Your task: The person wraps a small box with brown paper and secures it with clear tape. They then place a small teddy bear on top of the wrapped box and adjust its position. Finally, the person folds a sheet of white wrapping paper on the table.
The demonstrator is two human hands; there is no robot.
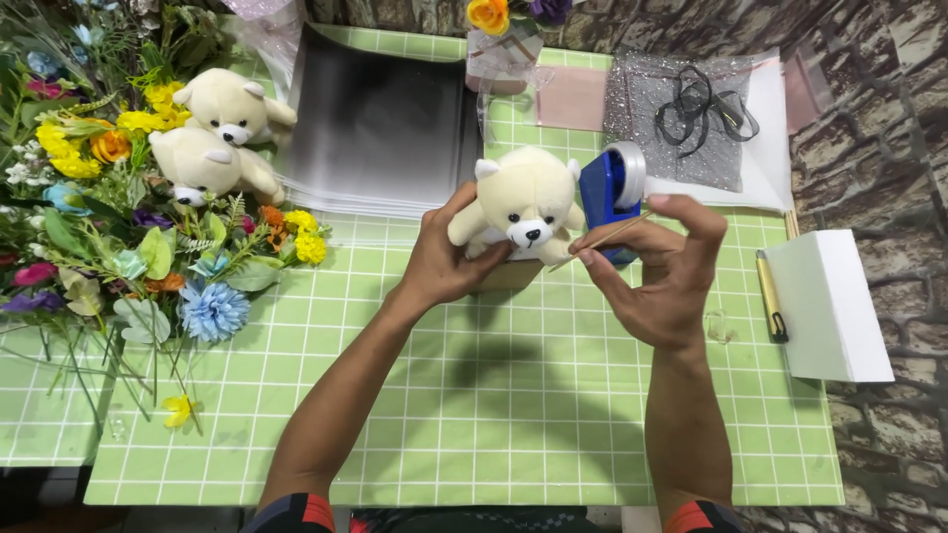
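Green grid-patterned table covering [474, 395]: carries all items; its near edge and left corner run out of view. Stack of clear wrapping sheets [380, 128] at the far edge, seemingly unused. Artificial flowers [118, 217], heaped along the left edge, loose and ungathered. Sparkly silver sheet [681, 118] with black ribbon [703, 107] at the far right corner, ribbon untied. White pad [829, 301] at the right edge, pen [770, 296] just beside it. Two spare cream teddy bears [212, 138] against the flowers, untouched. Worked cream teddy bear [523, 202], mid-surface, upright, clasped from behind by the left hand [444, 257], fingers curled closed on its body. Right hand [662, 276]: thumb and fingertips pinched on a thin wooden stick [607, 237], tip at the bear's underside; judged at the mounting stage, wrapping and arranging left. Blue tape dispenser [612, 192] just behind the bear. Unclear: whether the stick has entered the bear; the brown object beneath it; the vase at the far edge is cropped.
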